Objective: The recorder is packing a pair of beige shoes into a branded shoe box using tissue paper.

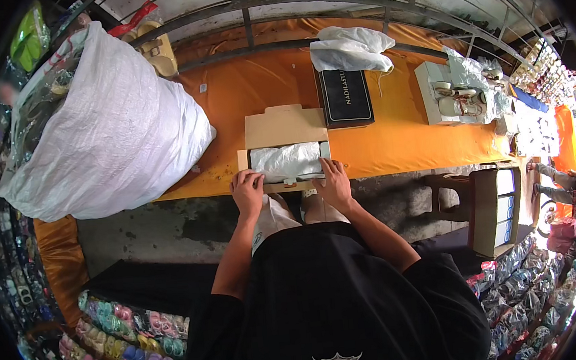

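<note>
In front of me, an opened cardboard shoebox (285,128) sits at the near edge of the table, its lid folded back. A bundle in white wrapping paper (286,161) fills its inside; what the paper covers is hidden. At the box's left front corner, my left hand (247,191) holds the side with fingers bent over the rim. My right hand (334,182) grips the opposite front corner, fingers along the right wall. Just behind and to the right lies a black shoebox (346,99) bearing writing, with a white drawstring bag (351,48) partly on it.
A bulging white woven sack (111,128) takes up the left of the orange-covered table (280,81). At the right is a white box (431,92) with sandals (459,103). Metal bars (304,1) run along the back. A brown plastic stool (449,195) stands below; a person (564,178) is far right.
</note>
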The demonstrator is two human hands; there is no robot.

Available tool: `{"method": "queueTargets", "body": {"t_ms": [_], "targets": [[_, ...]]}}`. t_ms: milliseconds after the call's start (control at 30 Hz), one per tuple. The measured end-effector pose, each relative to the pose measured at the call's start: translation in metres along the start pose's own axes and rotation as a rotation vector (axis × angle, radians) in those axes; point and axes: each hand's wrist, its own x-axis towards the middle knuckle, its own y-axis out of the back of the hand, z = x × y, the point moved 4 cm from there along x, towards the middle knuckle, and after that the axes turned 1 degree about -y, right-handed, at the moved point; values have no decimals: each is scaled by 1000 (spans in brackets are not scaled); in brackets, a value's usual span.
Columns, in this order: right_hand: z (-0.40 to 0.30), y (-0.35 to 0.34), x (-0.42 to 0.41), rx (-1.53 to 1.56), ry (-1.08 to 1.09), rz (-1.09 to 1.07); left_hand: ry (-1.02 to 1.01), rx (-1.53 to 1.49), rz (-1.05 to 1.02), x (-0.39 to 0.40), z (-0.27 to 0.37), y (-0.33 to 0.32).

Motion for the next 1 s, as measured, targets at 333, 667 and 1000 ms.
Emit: {"method": "queueTargets", "body": {"t_ms": [333,667,1000], "targets": [[-9,-8,-4,-195,21,-171,273,-272,36,1,-7,-2],[-8,-10,-4,-238,28,-222,-29,-63,-29,-2,6,-11],[10,1,3,-167,168,-292,-224,25,-290,7,4,17]]}}
